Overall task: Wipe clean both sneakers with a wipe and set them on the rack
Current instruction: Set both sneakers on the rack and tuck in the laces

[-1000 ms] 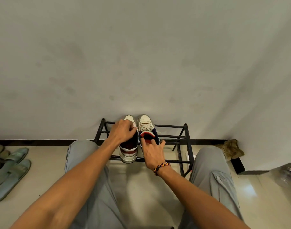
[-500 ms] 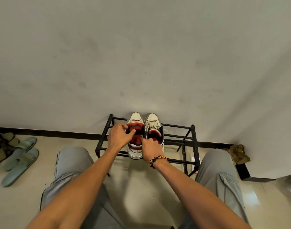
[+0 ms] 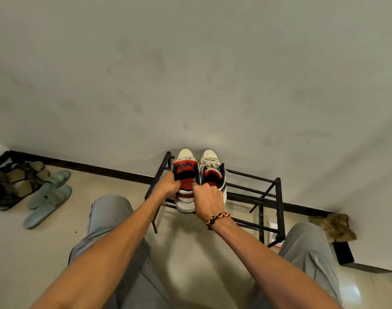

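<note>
Left sneaker: a white leather sneaker with red lining and navy collar [image 3: 184, 175] sits on the top tier of the rack, toe toward the wall, heel toward the person, touching its pair on the right.
Right sneaker: a matching white lace-up sneaker with red lining and navy collar [image 3: 211, 169] stands beside it on the same tier, toe to the wall, its heel hidden behind the right hand.
Rack: a black metal tube shoe rack [image 3: 253, 188] stands against the wall; both sneakers occupy its left end, and the bars to the right carry nothing visible.
Left hand: the left hand [image 3: 167, 188] grips the left sneaker at its heel and outer side, fingers curled over the collar edge.
Right hand: the right hand [image 3: 209, 200] is clamped on the heel of the right sneaker, fingers curled into the opening; a braided black, orange and yellow wristband [image 3: 217, 220] circles the wrist.
Legs: grey trouser knees [image 3: 110, 217] flank the rack on both sides.
Floor, left: a pair of pale green rubber slides [image 3: 49, 197] lies on the beige tiled floor, just beside dark strapped sandals [image 3: 12, 184] near the wall.
Floor, right: a crumpled khaki cloth [image 3: 334, 226] lies by the black skirting, near the rack's right end.
Wall: a plain grey-white wall with faint smudges [image 3: 190, 74] fills the upper view.
</note>
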